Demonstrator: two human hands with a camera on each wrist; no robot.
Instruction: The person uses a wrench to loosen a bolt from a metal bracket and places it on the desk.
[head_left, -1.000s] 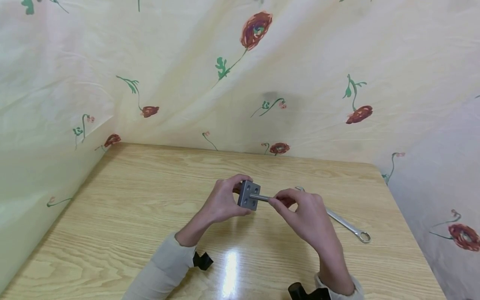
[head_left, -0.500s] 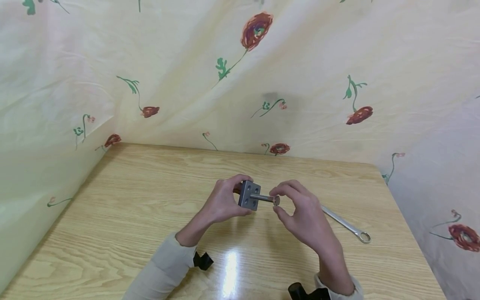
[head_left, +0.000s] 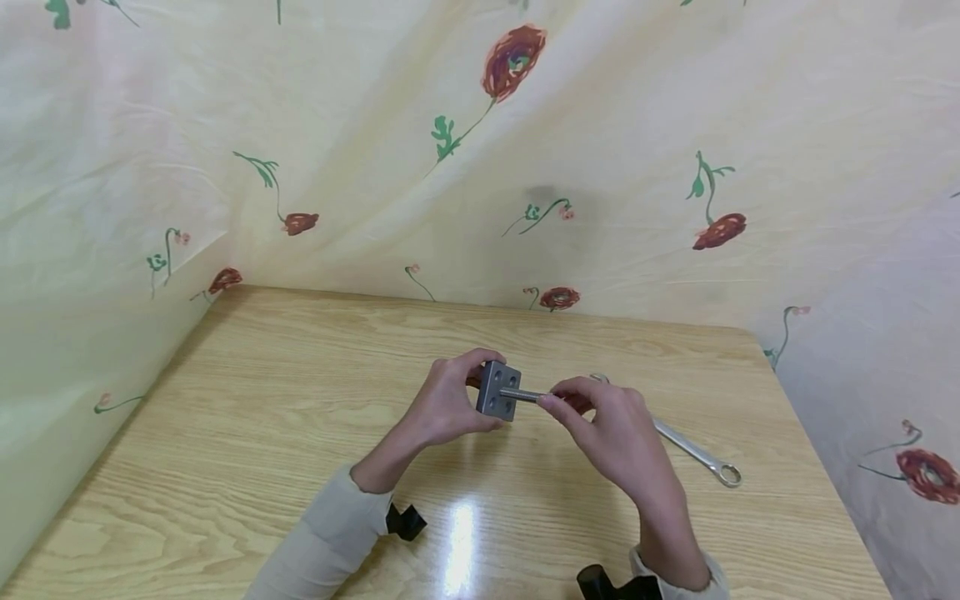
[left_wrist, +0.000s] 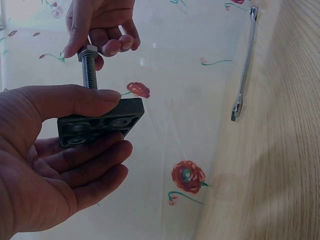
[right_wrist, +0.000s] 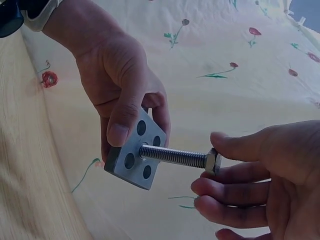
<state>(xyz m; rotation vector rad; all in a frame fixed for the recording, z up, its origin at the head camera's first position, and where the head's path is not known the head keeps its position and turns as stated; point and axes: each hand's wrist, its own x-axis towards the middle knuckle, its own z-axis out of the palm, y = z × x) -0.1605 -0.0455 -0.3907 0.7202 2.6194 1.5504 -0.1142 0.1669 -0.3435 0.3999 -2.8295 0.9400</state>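
My left hand (head_left: 442, 404) grips a square grey metal block (head_left: 498, 390) by its edges, raised over the table. Several round holes show in the block's face (right_wrist: 130, 161). From the middle of that face a threaded hex bolt (right_wrist: 175, 156) sticks out towards the right, its inner end hidden in the block. The thumb and index finger of my right hand (head_left: 607, 425) pinch the bolt's hex head (right_wrist: 213, 161). In the left wrist view the left thumb crosses in front of the block (left_wrist: 132, 109), beside the bolt (left_wrist: 89, 72).
A combination wrench (head_left: 697, 452) lies on the wooden table (head_left: 247, 417) to the right, partly behind the right hand. Flower-patterned cloth (head_left: 375, 167) hangs at the back and along both sides. Dark wrist mounts (head_left: 407, 522) sit at the sleeves.
Half a second ago the right fingers were spread around the bolt head, leaving it visible; now they have closed on it again, as one second ago. Left hand and block have stayed still.
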